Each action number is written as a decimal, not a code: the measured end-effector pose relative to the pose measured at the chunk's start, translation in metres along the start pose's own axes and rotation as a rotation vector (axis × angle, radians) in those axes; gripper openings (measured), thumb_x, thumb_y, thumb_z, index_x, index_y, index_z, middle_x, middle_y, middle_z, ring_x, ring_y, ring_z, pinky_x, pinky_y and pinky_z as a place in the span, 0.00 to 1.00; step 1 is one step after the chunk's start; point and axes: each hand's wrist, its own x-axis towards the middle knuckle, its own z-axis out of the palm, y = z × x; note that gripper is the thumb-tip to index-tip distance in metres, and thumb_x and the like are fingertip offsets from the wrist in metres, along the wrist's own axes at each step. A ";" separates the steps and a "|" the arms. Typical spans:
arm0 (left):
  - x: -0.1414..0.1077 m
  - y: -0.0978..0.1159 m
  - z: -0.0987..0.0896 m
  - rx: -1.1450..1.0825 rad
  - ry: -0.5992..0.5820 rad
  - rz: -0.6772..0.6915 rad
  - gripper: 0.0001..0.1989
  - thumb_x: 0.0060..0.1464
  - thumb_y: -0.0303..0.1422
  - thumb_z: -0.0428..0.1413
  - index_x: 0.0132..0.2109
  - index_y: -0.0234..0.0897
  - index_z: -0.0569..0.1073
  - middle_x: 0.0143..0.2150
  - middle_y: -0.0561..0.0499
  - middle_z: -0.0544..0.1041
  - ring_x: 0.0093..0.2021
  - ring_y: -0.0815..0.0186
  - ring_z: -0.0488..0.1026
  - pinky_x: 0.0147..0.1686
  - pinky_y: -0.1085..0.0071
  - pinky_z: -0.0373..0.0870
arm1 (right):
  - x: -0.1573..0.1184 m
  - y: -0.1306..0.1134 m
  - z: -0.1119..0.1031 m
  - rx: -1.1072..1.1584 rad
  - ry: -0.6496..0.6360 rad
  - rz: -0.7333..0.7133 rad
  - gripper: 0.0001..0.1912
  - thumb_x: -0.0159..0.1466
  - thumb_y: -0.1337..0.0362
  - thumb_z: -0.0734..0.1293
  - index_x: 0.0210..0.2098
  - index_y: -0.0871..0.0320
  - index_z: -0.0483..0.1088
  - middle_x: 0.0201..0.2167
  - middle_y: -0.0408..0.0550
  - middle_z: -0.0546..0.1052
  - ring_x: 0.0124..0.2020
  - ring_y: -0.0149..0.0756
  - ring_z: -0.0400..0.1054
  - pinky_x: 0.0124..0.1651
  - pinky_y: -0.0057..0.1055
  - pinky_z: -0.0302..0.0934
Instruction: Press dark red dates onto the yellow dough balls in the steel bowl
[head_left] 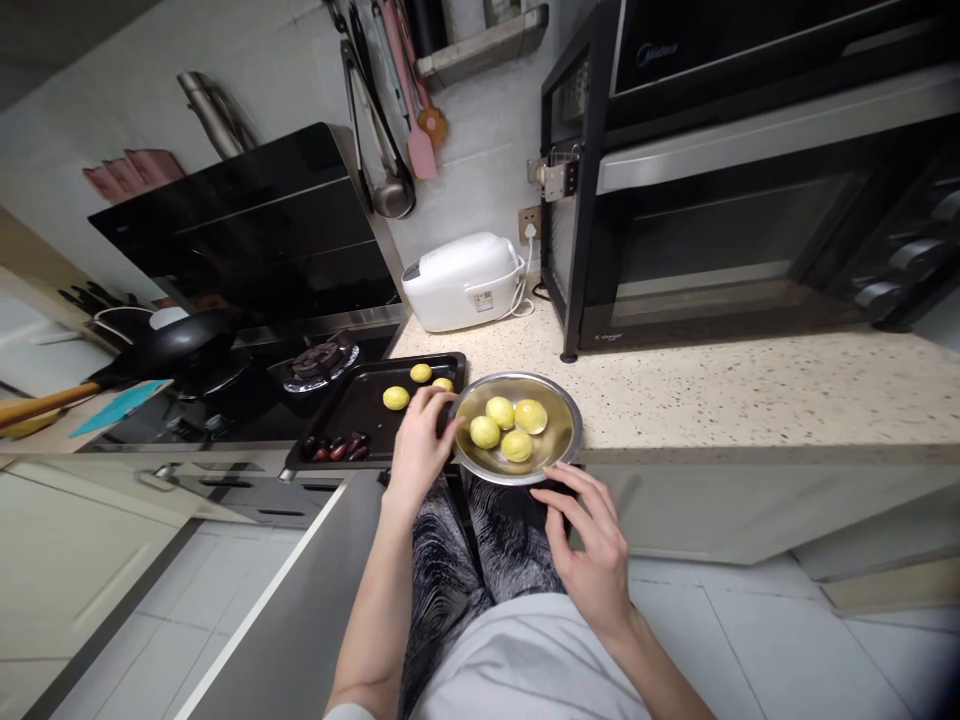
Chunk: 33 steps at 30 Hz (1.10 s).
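A shallow metal bowl (556, 440) with several yellow lemons (501, 412) in it sits at the counter's front edge, its near rim jutting past that edge. My left hand (421, 445) has its thumb and fingers closed at the bowl's left rim. At the near right rim, the fingers of my right hand (592, 535) are curled against the bowl, with the thumb lower down. Left of the bowl lies a black baking tray (360, 405). On it are a lemon (396, 398), two more lemons towards the back, and several dark red fruits (339, 447) at the near left corner.
Behind the tray stands a white appliance (469, 285) with a cord. A black oven (712, 230) occupies the right of the speckled counter (750, 395). Further left are a gas burner (319, 362) and a wok (180, 345) with a wooden handle. An open drawer (292, 590) juts out at my left.
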 end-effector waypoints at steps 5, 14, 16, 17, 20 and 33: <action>0.001 -0.075 -0.006 0.154 0.131 -0.186 0.21 0.61 0.29 0.59 0.60 0.40 0.70 0.64 0.38 0.67 0.66 0.47 0.67 0.67 0.46 0.65 | 0.000 0.000 0.002 0.009 0.019 0.011 0.17 0.67 0.76 0.63 0.46 0.51 0.79 0.50 0.51 0.80 0.56 0.46 0.73 0.58 0.49 0.70; 0.017 -0.115 -0.002 0.313 -0.088 -0.229 0.23 0.56 0.19 0.56 0.58 0.38 0.73 0.60 0.38 0.70 0.62 0.47 0.69 0.61 0.47 0.72 | 0.002 -0.001 0.004 0.009 0.015 -0.001 0.17 0.67 0.77 0.64 0.46 0.51 0.78 0.50 0.50 0.79 0.57 0.44 0.72 0.58 0.47 0.70; 0.018 -0.111 -0.002 0.373 -0.065 -0.245 0.19 0.56 0.20 0.57 0.54 0.38 0.74 0.56 0.38 0.70 0.58 0.45 0.70 0.54 0.48 0.76 | 0.003 -0.001 0.004 0.006 0.016 0.002 0.17 0.67 0.77 0.64 0.46 0.51 0.78 0.50 0.50 0.79 0.56 0.44 0.72 0.58 0.47 0.70; 0.019 -0.110 -0.002 0.387 -0.049 -0.252 0.18 0.56 0.21 0.58 0.53 0.38 0.74 0.55 0.38 0.70 0.57 0.45 0.70 0.52 0.48 0.77 | 0.003 -0.001 0.004 0.005 0.016 0.001 0.17 0.67 0.77 0.64 0.46 0.51 0.78 0.49 0.50 0.79 0.56 0.44 0.72 0.58 0.47 0.69; 0.019 -0.111 -0.003 0.366 0.013 -0.249 0.17 0.52 0.20 0.59 0.48 0.40 0.74 0.50 0.41 0.71 0.53 0.46 0.71 0.52 0.49 0.76 | 0.003 -0.001 0.004 0.001 0.014 -0.007 0.17 0.67 0.77 0.64 0.46 0.52 0.77 0.50 0.50 0.79 0.56 0.44 0.72 0.58 0.47 0.69; -0.010 -0.019 -0.012 -0.476 0.078 -0.126 0.16 0.57 0.37 0.64 0.50 0.41 0.71 0.51 0.47 0.73 0.54 0.60 0.74 0.43 0.69 0.81 | 0.004 -0.001 0.004 -0.009 -0.006 -0.030 0.17 0.67 0.79 0.64 0.46 0.53 0.76 0.50 0.51 0.77 0.57 0.43 0.70 0.59 0.47 0.68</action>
